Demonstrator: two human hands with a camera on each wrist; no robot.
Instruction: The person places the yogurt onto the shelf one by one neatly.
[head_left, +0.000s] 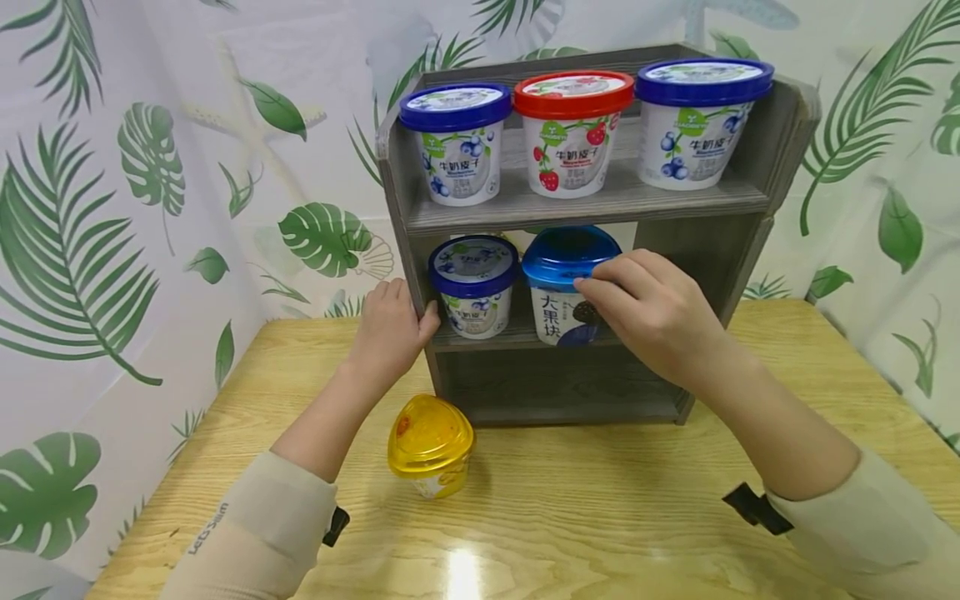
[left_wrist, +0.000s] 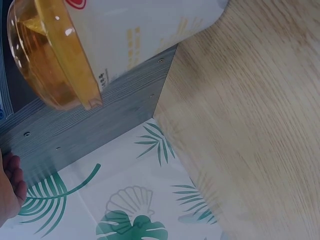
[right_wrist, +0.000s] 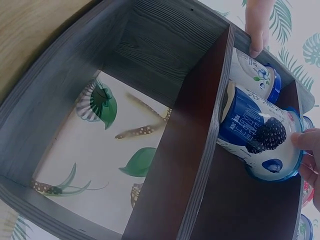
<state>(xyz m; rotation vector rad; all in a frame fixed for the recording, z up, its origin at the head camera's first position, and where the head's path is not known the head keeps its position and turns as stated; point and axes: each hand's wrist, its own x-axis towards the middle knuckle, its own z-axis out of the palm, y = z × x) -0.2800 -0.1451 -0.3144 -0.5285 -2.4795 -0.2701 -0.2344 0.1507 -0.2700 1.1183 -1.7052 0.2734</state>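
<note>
My right hand (head_left: 656, 304) pinches the lid's edge of a yogurt cup with a blue domed lid (head_left: 558, 304) at the middle shelf. Blackberries are printed on this cup, seen tilted in the right wrist view, where a thumb and fingers (right_wrist: 309, 159) meet its rim. My left hand (head_left: 390, 325) holds the left side of the grey wooden shelf rack (head_left: 555, 218), thumb at the front edge. Right of that thumb stands a blueberry cup with a dark blue lid (head_left: 474, 287). A cup with a yellow domed lid (head_left: 431, 442) stands on the table below my left hand.
On the top shelf stand a blueberry cup (head_left: 453, 146), a red-lidded strawberry cup (head_left: 573, 133) and another blueberry cup (head_left: 697, 125). The rack stands on a wooden table (head_left: 570, 517). Behind it hangs a leaf-patterned cloth (head_left: 247, 167).
</note>
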